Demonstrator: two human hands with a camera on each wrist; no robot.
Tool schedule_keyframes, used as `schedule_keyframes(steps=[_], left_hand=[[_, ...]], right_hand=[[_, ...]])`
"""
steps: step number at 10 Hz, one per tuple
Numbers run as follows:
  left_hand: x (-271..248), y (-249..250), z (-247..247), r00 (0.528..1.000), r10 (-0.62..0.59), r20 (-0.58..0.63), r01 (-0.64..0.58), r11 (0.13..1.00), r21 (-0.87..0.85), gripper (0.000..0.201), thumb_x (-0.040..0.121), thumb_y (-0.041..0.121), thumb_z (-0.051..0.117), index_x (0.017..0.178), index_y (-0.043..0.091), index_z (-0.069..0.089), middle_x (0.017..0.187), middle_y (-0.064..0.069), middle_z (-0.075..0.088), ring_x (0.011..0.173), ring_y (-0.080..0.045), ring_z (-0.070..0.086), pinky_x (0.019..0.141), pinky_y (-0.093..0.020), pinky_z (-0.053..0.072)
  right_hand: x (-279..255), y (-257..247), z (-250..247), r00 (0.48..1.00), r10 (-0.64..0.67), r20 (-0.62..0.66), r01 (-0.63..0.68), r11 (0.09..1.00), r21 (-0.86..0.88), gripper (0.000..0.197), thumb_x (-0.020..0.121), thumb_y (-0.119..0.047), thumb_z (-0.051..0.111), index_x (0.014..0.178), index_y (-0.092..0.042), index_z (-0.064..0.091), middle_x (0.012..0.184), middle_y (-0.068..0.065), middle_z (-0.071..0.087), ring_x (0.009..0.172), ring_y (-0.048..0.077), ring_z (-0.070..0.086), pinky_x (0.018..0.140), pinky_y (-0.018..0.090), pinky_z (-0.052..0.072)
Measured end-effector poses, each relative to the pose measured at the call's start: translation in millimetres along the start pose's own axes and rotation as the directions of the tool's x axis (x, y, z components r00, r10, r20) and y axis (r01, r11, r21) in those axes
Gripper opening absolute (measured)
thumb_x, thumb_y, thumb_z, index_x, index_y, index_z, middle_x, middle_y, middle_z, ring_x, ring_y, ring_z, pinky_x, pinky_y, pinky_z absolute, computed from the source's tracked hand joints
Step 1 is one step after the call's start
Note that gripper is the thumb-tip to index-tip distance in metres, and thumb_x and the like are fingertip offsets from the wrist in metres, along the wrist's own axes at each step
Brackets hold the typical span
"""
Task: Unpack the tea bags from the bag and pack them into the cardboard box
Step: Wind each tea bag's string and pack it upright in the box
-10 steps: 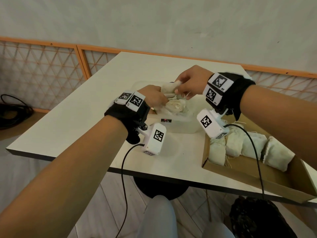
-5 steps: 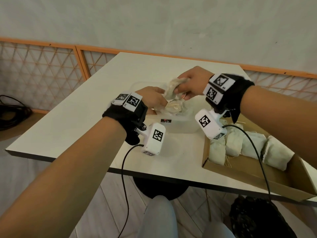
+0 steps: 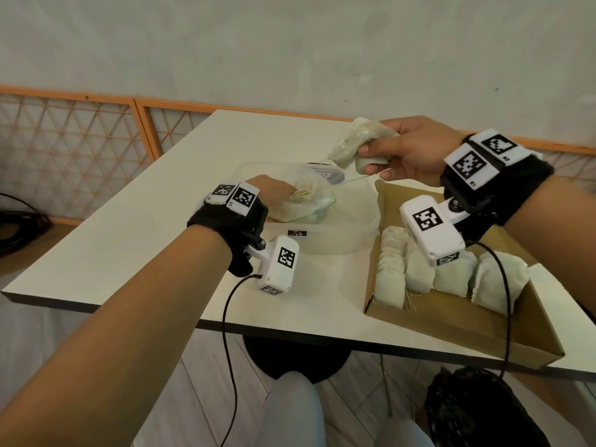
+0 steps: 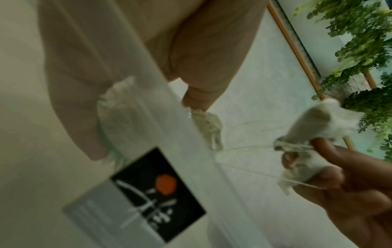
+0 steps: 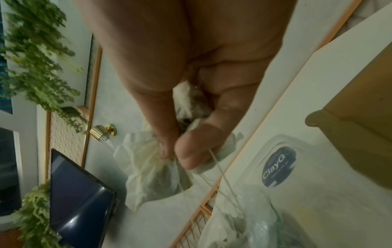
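Note:
My right hand (image 3: 371, 158) pinches a pale cloth tea bag (image 3: 354, 145) in the air above the clear plastic bag (image 3: 351, 227). Thin strings (image 3: 348, 182) run taut from it down into the bag. In the right wrist view, thumb and fingers close on the tea bag (image 5: 148, 171). My left hand (image 3: 287, 196) lies at the bag's mouth, gripping the plastic and the tea bags (image 3: 306, 204) inside. Its thumb (image 4: 201, 87) pinches one tea bag (image 4: 208, 127) at the rim. At the right, the cardboard box (image 3: 451, 324) holds a row of several tea bags (image 3: 419, 269).
The white table (image 3: 129, 237) carries the bag and the box; the box overhangs its near edge. An orange lattice fence (image 3: 80, 150) runs behind. A black cable coil (image 3: 19, 227) lies on the floor at left, a dark bag (image 3: 477, 411) under the table at right.
My right hand has lifted the tea bag up and to the right, out of the plastic bag, pulling the strings taut. My left hand has stayed at the bag.

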State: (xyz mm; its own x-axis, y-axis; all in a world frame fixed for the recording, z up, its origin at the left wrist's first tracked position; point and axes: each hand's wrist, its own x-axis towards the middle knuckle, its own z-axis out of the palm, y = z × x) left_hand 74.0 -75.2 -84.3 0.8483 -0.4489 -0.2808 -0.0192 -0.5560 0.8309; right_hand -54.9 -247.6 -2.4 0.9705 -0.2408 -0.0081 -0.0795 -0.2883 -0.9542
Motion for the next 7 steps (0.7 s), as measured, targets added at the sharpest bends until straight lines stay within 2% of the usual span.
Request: schedule_keyframes(steps=[1, 2, 3, 4, 5, 6, 7], left_hand=[[3.3, 1.8, -1.6, 1.0, -0.002, -0.024, 0.003, 0.999, 0.039, 0.048, 0.095, 0.034, 0.054, 0.131, 0.003, 0.052, 0.117, -0.01, 0.061, 0.125, -0.032, 0.05, 0.102, -0.039, 0.044], [-13.1, 16.2, 0.2, 0.992, 0.004, -0.13, 0.005, 0.998, 0.065, 0.05, 0.098, 0.037, 0.045, 0.132, 0.001, 0.049, 0.106, -0.009, 0.049, 0.127, -0.034, 0.047, 0.099, -0.036, 0.04], [-27.6, 28.0, 8.5, 0.9, 0.173, -0.4, -0.191, 0.982, -0.005, 0.038, 0.094, 0.035, 0.051, 0.124, 0.012, 0.057, 0.134, -0.014, 0.043, 0.122, -0.03, 0.048, 0.101, -0.033, 0.04], [-51.9, 42.8, 30.2, 0.81, 0.319, -0.492, -0.504, 0.807, -0.307, 0.013, 0.091, 0.019, 0.055, 0.101, 0.018, 0.063, 0.119, -0.002, 0.056, 0.105, -0.013, 0.053, 0.096, -0.023, 0.041], [-83.6, 59.0, 57.3, 0.924, 0.294, -0.245, -0.379, 0.618, -0.688, 0.008, 0.092, 0.018, 0.056, 0.087, 0.019, 0.062, 0.094, 0.001, 0.063, 0.093, -0.013, 0.06, 0.077, -0.026, 0.05], [-99.7, 66.2, 88.8, 0.95, 0.296, 0.097, -0.074, 0.515, -0.854, 0.026, 0.093, 0.04, 0.054, 0.097, 0.015, 0.061, 0.097, 0.0, 0.064, 0.09, -0.016, 0.062, 0.075, -0.031, 0.047], [-115.9, 66.6, 119.3, 0.815, 0.411, 0.409, 0.205, 0.456, -0.866, 0.055, 0.09, 0.056, 0.046, 0.109, 0.007, 0.062, 0.09, -0.009, 0.066, 0.069, -0.021, 0.062, 0.066, -0.03, 0.048]], right_hand=[[-19.3, 0.4, -12.4, 1.0, 0.009, -0.025, -0.009, 1.0, -0.004, 0.015, 0.085, -0.008, 0.063, 0.099, -0.009, 0.066, 0.085, 0.008, 0.062, 0.058, 0.008, 0.061, 0.044, 0.012, 0.044], [-36.6, 10.5, -21.8, 0.998, 0.046, -0.045, -0.048, 0.998, -0.048, 0.014, 0.083, -0.008, 0.065, 0.096, -0.011, 0.066, 0.082, 0.006, 0.064, 0.056, 0.008, 0.061, 0.043, 0.012, 0.044], [-53.2, 21.1, -28.6, 0.994, 0.091, -0.058, -0.095, 0.993, -0.075, 0.013, 0.08, -0.006, 0.067, 0.091, -0.014, 0.067, 0.072, 0.0, 0.069, 0.054, 0.007, 0.061, 0.043, 0.013, 0.046], [-68.5, 24.3, -33.9, 0.993, 0.116, -0.036, -0.119, 0.989, -0.083, 0.013, 0.081, -0.004, 0.066, 0.088, -0.015, 0.066, 0.066, -0.006, 0.07, 0.052, 0.006, 0.061, 0.044, 0.013, 0.047], [-82.2, 19.8, -38.2, 0.993, 0.114, 0.003, -0.114, 0.993, -0.032, 0.011, 0.08, -0.004, 0.064, 0.086, -0.013, 0.066, 0.066, -0.004, 0.069, 0.051, 0.005, 0.061, 0.043, 0.013, 0.046], [-95.7, 17.0, -40.3, 0.99, 0.123, 0.065, -0.13, 0.985, 0.113, 0.016, 0.07, -0.012, 0.065, 0.086, -0.012, 0.066, 0.071, 0.005, 0.066, 0.049, 0.006, 0.059, 0.04, 0.012, 0.044], [-107.3, 23.6, -38.0, 0.972, 0.161, 0.173, -0.195, 0.96, 0.203, 0.027, 0.069, -0.014, 0.062, 0.095, -0.009, 0.064, 0.076, 0.008, 0.064, 0.049, 0.006, 0.058, 0.041, 0.011, 0.045]])
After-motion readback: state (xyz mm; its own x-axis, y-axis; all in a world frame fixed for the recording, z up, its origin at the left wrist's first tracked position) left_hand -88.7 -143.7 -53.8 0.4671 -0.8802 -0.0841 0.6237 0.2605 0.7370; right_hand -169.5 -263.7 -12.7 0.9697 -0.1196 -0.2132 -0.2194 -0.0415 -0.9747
